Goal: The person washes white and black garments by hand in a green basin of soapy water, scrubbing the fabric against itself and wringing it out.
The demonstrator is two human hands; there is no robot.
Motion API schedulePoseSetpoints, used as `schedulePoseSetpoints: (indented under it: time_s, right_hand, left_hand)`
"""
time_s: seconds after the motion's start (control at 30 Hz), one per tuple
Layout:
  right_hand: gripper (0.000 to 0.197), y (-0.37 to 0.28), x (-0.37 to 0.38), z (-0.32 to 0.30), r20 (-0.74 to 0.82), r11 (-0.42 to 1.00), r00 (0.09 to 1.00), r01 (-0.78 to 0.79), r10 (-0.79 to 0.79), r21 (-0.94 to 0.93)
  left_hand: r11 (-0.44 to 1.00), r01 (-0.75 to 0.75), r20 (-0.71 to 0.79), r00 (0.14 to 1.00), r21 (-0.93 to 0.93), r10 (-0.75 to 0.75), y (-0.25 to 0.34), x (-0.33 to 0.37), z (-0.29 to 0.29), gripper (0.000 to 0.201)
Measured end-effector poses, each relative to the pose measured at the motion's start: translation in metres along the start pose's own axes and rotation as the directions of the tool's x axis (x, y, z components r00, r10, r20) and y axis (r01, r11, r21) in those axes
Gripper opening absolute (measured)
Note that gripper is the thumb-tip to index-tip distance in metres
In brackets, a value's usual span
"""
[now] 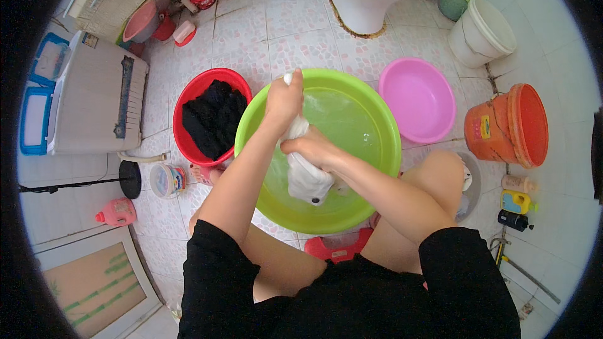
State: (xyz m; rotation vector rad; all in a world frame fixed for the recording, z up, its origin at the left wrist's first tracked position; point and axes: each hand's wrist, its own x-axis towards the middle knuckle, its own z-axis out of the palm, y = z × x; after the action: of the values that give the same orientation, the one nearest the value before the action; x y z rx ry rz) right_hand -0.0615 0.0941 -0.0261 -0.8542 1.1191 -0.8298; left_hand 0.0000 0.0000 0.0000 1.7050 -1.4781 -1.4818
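Observation:
A white cloth [308, 179], bunched and wet-looking, hangs over the lime green basin [384, 179] with water in it. My left hand [286, 99] is wrapped round its upper end, near the basin's far left rim. Lower down, my right hand [313, 145] is closed round the cloth's middle. Between the two hands the cloth is gathered into a narrow roll. Its loose lower part spreads below my right hand and bears a small dark round spot. Cloudy water [339, 122] shows to the right of my hands.
Left of the basin stands a red tub [178, 127] with black cloth [213, 116]. On the right are a pink basin [418, 100], an orange bucket [496, 125] and a white bucket [480, 34]. A toilet [370, 0] stands behind, a washing machine [94, 97] at left.

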Motion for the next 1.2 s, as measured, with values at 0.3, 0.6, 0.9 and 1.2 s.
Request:
schedulePoseSetpoints:
  time_s: [0.3, 0.6, 0.9, 1.2]
  right_hand:
    - [0.034, 0.032, 0.021, -0.001, -0.224, 0.980, 0.974, -0.082, 0.039, -0.183]
    - [0.042, 0.046, 0.029, 0.005, -0.264, 0.752, 0.962, -0.124, -0.068, -0.647]
    - [0.069, 0.017, -0.005, -0.025, 0.098, 0.887, 0.995, 0.040, 0.006, -0.460]
    - [0.044, -0.012, -0.014, -0.077, -0.273, 0.915, 0.958, -0.033, -0.085, -0.402]
  left_hand:
    - [0.798, -0.252, -0.065, 0.938, 0.548, 0.341, -0.024, 0.004, 0.022, 0.035]
    - [0.771, -0.336, -0.103, 0.883, 0.541, 0.457, -0.042, -0.009, 0.010, 0.027]
    - [0.989, 0.135, 0.238, 0.964, -0.055, -0.118, -0.037, -0.047, -0.043, 0.077]
    - [0.983, -0.182, 0.478, 0.865, 0.018, 0.152, -0.096, -0.045, -0.064, 0.058]
